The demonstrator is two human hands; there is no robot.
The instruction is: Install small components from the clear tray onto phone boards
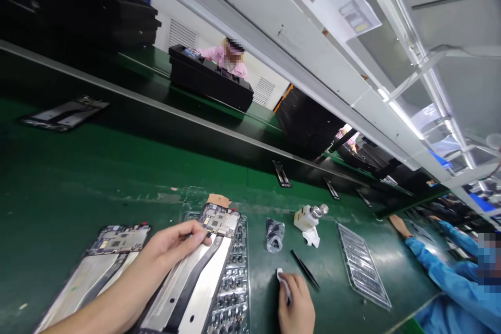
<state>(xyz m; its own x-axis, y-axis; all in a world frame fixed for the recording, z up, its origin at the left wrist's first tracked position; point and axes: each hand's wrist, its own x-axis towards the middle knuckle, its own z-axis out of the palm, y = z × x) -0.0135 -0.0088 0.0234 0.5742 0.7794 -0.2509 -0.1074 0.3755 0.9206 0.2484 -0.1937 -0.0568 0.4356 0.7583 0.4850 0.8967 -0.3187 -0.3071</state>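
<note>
Bottle label (302, 218) unreadable; left hand (172, 245) on phone board (219, 221), grip unclear; right hand (296, 303) pinches wipe (283, 286).

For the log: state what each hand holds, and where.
The right hand pinches a white wipe at its edge; the left hand touches a phone frame's board end, hold unclear.

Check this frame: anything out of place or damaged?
A crumpled black plastic bag lies loose on the green mat between the phone housing and the bottle, looking like stray litter.

No legible text anywhere — the paper sheet (346, 5) overhead is too blurred to read.
</note>
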